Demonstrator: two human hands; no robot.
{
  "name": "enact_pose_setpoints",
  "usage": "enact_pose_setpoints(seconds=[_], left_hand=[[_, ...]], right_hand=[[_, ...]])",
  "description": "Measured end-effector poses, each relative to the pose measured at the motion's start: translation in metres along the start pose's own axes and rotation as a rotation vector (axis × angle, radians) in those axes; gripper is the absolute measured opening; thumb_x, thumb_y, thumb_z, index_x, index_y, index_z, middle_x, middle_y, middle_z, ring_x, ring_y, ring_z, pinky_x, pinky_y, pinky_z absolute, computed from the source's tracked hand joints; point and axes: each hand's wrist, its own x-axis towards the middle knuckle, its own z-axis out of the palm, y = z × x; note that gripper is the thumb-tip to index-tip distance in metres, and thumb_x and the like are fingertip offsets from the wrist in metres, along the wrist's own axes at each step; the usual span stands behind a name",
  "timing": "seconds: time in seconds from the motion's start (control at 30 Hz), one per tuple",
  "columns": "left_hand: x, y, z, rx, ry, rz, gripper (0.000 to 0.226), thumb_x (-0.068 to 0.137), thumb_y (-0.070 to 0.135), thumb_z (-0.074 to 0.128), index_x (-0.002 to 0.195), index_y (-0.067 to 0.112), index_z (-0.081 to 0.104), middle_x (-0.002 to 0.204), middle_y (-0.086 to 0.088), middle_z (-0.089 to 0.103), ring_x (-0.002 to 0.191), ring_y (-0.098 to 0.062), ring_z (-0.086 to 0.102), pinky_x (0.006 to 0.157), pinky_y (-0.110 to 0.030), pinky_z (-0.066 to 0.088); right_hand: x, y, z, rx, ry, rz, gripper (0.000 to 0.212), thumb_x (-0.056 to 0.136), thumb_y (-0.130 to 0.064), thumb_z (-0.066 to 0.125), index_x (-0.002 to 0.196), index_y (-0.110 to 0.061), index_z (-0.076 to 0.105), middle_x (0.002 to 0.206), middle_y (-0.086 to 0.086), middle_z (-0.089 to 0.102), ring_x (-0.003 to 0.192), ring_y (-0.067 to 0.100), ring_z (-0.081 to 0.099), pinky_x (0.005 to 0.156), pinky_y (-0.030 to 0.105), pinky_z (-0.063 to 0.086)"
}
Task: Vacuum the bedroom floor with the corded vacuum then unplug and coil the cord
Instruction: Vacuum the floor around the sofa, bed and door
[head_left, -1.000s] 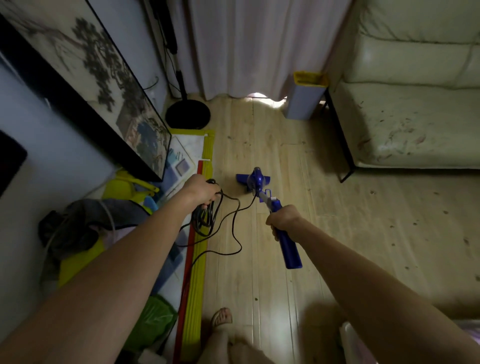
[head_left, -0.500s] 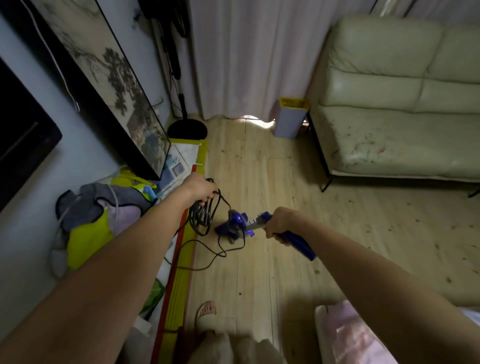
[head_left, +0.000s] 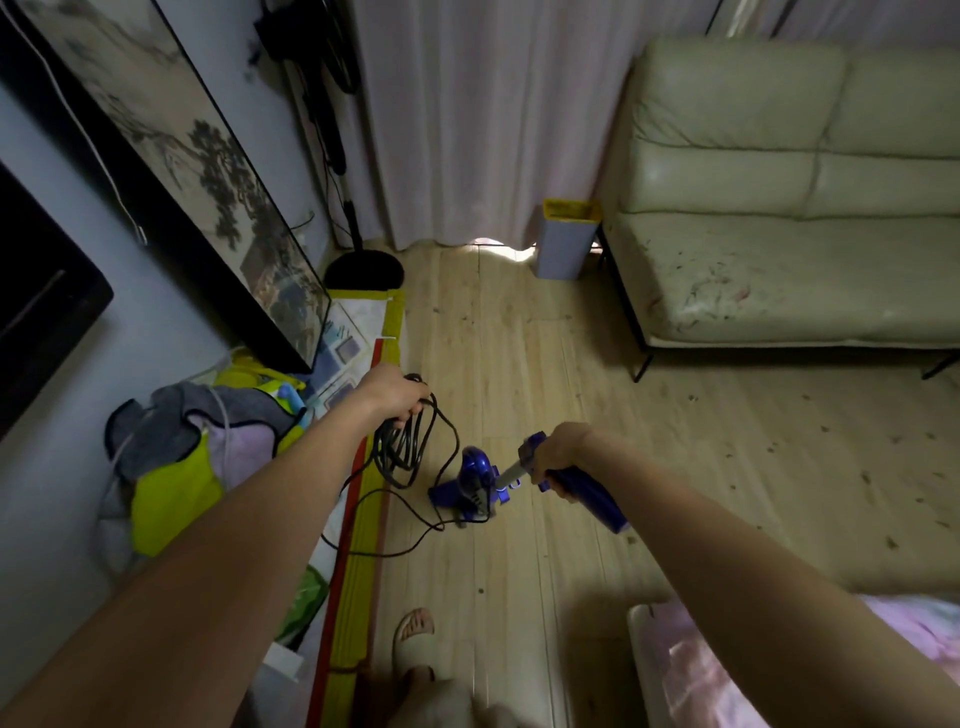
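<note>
The blue vacuum (head_left: 480, 486) stands on the wooden floor (head_left: 519, 364) near the frame centre, its long axis running from the handle at lower right, up and leftward through a pale tube to the motor body and floor head, which points toward the yellow-edged mat (head_left: 363, 519) at left. The floor head is partly hidden behind the motor body, and its contact with the boards is hard to make out. The right hand (head_left: 558, 452) is clenched round the handle just above the tube, arm extended forward, knuckles up; the fingers wrap underneath out of sight. The left hand (head_left: 392, 389) grasps a bundle of black cord (head_left: 402, 452), loops hanging below the fist; a loose run trails across the mat edge and curves back toward the vacuum. Where that run ends cannot be determined, and the plug is not seen. A cream sofa (head_left: 779, 234) stands at right, cut off by the frame edge. A sandalled foot (head_left: 413, 642) shows at the bottom.
</note>
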Motion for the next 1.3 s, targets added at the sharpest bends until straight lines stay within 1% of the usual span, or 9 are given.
enact_pose_setpoints(seconds=[0.07, 0.17, 0.3, 0.37, 0.47, 0.6, 0.87, 1.13, 1.3], left_hand=[[0.005, -0.006, 0.000, -0.001, -0.014, -0.020, 0.020, 0.095, 0.014, 0.055, 0.078, 0.004, 0.057, 0.060, -0.004, 0.052, 0.045, -0.013, 0.040, 0.043, -0.023, 0.039], [0.012, -0.010, -0.006, -0.027, -0.032, -0.031, 0.023, 0.095, 0.013, 0.054, 0.073, 0.005, 0.057, 0.058, -0.003, 0.051, 0.044, -0.013, 0.038, 0.041, -0.023, 0.036], [0.029, -0.015, -0.019, -0.070, -0.030, -0.052, 0.022, 0.095, 0.012, 0.054, 0.077, 0.002, 0.059, 0.055, -0.003, 0.050, 0.041, -0.012, 0.035, 0.041, -0.023, 0.033], [0.045, -0.012, -0.030, -0.071, -0.015, -0.053, 0.019, 0.095, 0.013, 0.055, 0.082, 0.000, 0.060, 0.054, -0.001, 0.051, 0.043, -0.013, 0.036, 0.041, -0.024, 0.034], [0.071, -0.003, -0.046, -0.085, -0.002, -0.031, 0.017, 0.094, 0.014, 0.058, 0.087, -0.001, 0.061, 0.053, 0.001, 0.052, 0.044, -0.012, 0.038, 0.041, -0.022, 0.035], [0.112, 0.004, -0.071, -0.110, -0.029, -0.018, 0.017, 0.092, 0.017, 0.061, 0.083, 0.003, 0.062, 0.057, -0.001, 0.050, 0.045, -0.012, 0.039, 0.044, -0.023, 0.035], [0.183, 0.046, -0.122, -0.130, -0.021, 0.020, 0.019, 0.090, 0.017, 0.061, 0.075, 0.005, 0.060, 0.056, -0.002, 0.049, 0.043, -0.012, 0.039, 0.045, -0.024, 0.038], [0.260, 0.078, -0.139, -0.106, 0.032, -0.048, 0.027, 0.091, 0.015, 0.060, 0.065, 0.008, 0.056, 0.055, -0.003, 0.049, 0.043, -0.013, 0.038, 0.045, -0.025, 0.036], [0.317, 0.113, -0.143, -0.089, 0.036, -0.071, 0.029, 0.093, 0.012, 0.057, 0.064, 0.008, 0.055, 0.055, -0.003, 0.045, 0.045, -0.012, 0.034, 0.043, -0.021, 0.030]], right_hand=[[0.005, -0.005, 0.002, -0.003, 0.043, -0.006, 0.022, 0.092, -0.012, 0.055, 0.073, -0.003, 0.059, 0.089, 0.014, 0.065, 0.081, 0.023, 0.059, 0.096, 0.033, 0.051], [0.017, -0.011, -0.001, 0.115, 0.029, 0.024, 0.021, 0.092, -0.015, 0.057, 0.075, -0.003, 0.057, 0.084, 0.013, 0.063, 0.079, 0.022, 0.059, 0.094, 0.031, 0.052], [0.027, -0.027, 0.003, 0.286, 0.053, 0.059, 0.022, 0.091, -0.012, 0.062, 0.074, -0.004, 0.050, 0.043, 0.007, 0.055, 0.043, 0.016, 0.052, 0.045, 0.020, 0.048], [0.037, -0.038, 0.001, 0.347, 0.088, 0.043, 0.018, 0.090, -0.007, 0.062, 0.077, -0.003, 0.050, 0.042, 0.007, 0.054, 0.036, 0.015, 0.050, 0.032, 0.016, 0.040], [0.057, -0.051, 0.000, 0.451, 0.119, 0.025, 0.012, 0.089, -0.002, 0.061, 0.084, -0.002, 0.051, 0.064, 0.011, 0.057, 0.047, 0.016, 0.053, 0.034, 0.020, 0.043], [0.085, -0.084, 0.012, 0.556, 0.086, 0.058, 0.012, 0.089, 0.002, 0.060, 0.096, 0.001, 0.050, 0.075, 0.015, 0.058, 0.054, 0.020, 0.057, 0.040, 0.026, 0.049], [0.135, -0.147, -0.015, 0.669, 0.040, 0.083, 0.026, 0.089, 0.000, 0.061, 0.112, 0.001, 0.049, 0.077, 0.014, 0.058, 0.057, 0.020, 0.058, 0.043, 0.027, 0.049], [0.190, -0.208, -0.086, 0.749, -0.012, 0.007, 0.011, 0.090, 0.001, 0.060, 0.086, -0.001, 0.050, 0.072, 0.013, 0.055, 0.054, 0.020, 0.054, 0.043, 0.028, 0.048], [0.250, -0.235, -0.148, 0.640, -0.030, -0.083, 0.012, 0.089, 0.002, 0.058, 0.098, 0.001, 0.051, 0.068, 0.014, 0.054, 0.047, 0.020, 0.051, 0.034, 0.020, 0.041]])
